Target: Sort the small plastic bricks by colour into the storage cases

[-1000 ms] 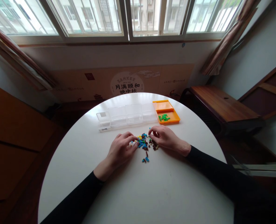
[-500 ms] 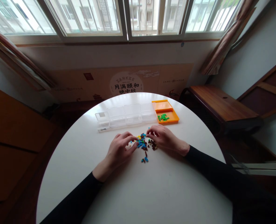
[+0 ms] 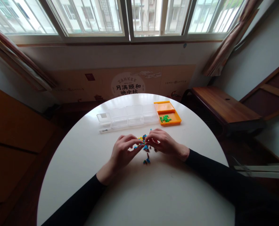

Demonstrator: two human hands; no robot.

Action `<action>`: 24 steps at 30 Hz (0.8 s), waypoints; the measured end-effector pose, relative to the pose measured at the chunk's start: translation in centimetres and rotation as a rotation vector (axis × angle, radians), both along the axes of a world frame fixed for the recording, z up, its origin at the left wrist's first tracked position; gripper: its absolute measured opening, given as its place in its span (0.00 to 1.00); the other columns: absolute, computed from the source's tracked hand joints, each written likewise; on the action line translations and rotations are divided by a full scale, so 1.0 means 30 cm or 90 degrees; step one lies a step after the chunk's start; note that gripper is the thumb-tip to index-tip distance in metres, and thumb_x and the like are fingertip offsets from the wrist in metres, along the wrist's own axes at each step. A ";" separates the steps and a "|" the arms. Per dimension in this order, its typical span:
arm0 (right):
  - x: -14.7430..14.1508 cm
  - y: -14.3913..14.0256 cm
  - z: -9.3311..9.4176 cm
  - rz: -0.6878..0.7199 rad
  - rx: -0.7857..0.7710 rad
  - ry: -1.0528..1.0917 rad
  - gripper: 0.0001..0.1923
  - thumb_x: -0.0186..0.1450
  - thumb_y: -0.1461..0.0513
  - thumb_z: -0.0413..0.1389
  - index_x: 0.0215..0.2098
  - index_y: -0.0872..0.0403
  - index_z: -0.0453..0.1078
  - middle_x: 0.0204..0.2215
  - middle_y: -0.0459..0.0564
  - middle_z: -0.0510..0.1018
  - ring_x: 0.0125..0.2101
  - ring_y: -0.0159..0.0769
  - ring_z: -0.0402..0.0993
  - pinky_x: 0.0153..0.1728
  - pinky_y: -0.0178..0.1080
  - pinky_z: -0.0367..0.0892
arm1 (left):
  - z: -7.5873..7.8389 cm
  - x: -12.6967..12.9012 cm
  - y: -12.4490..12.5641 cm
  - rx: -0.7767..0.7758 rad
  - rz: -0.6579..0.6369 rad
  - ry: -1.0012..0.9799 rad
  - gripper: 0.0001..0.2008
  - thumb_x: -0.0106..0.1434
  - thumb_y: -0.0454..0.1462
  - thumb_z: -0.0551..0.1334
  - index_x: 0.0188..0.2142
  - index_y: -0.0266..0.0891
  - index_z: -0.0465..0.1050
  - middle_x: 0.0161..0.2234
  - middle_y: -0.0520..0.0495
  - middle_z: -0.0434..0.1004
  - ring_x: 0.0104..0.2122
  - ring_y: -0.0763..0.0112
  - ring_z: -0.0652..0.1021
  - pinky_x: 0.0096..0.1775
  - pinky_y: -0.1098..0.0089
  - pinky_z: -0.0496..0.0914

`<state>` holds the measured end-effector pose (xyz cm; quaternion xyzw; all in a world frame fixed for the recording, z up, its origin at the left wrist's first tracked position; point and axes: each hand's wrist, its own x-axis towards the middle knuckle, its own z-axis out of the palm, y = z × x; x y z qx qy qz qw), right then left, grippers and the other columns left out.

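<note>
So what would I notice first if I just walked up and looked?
Probably the little pile of colourful pieces, blue, brown and yellow, in the middle of the round white table, with the left hand and right hand meeting over it. Behind it, the bright orange tray with green pieces stands out at the right end of a row of clear boxes.

A single head-worn camera looks forward and steeply down across a round white table (image 3: 167,194) toward the window (image 3: 130,18). The tabletop sits close below; room walls fill the wide frame's edges.
</note>
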<state>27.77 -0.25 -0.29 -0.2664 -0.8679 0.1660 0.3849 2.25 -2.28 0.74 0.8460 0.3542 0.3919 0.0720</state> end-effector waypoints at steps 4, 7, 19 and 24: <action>-0.005 -0.001 -0.006 0.004 0.008 0.005 0.10 0.81 0.54 0.57 0.46 0.49 0.76 0.34 0.48 0.82 0.35 0.38 0.76 0.44 0.41 0.70 | -0.004 0.005 0.001 0.005 0.002 0.002 0.05 0.74 0.43 0.72 0.43 0.47 0.85 0.37 0.53 0.86 0.26 0.75 0.77 0.42 0.63 0.70; -0.008 -0.003 -0.009 0.008 0.003 0.008 0.09 0.81 0.55 0.57 0.45 0.50 0.75 0.32 0.47 0.81 0.32 0.37 0.75 0.45 0.41 0.70 | -0.003 0.007 0.001 0.014 -0.007 -0.002 0.04 0.74 0.42 0.71 0.42 0.47 0.85 0.37 0.53 0.86 0.27 0.75 0.78 0.43 0.63 0.71; -0.012 0.003 -0.010 0.024 0.034 0.056 0.04 0.78 0.59 0.62 0.46 0.50 0.76 0.31 0.45 0.81 0.30 0.34 0.74 0.41 0.39 0.70 | 0.009 0.005 0.002 0.056 -0.016 -0.023 0.01 0.72 0.38 0.72 0.43 0.46 0.84 0.36 0.54 0.85 0.25 0.76 0.77 0.41 0.64 0.70; -0.010 0.005 -0.016 0.029 0.043 0.046 0.03 0.78 0.60 0.62 0.46 0.50 0.76 0.32 0.45 0.82 0.31 0.34 0.76 0.43 0.40 0.70 | 0.007 0.002 0.002 0.058 -0.020 -0.023 0.01 0.73 0.38 0.72 0.43 0.46 0.84 0.36 0.54 0.85 0.25 0.76 0.77 0.41 0.64 0.70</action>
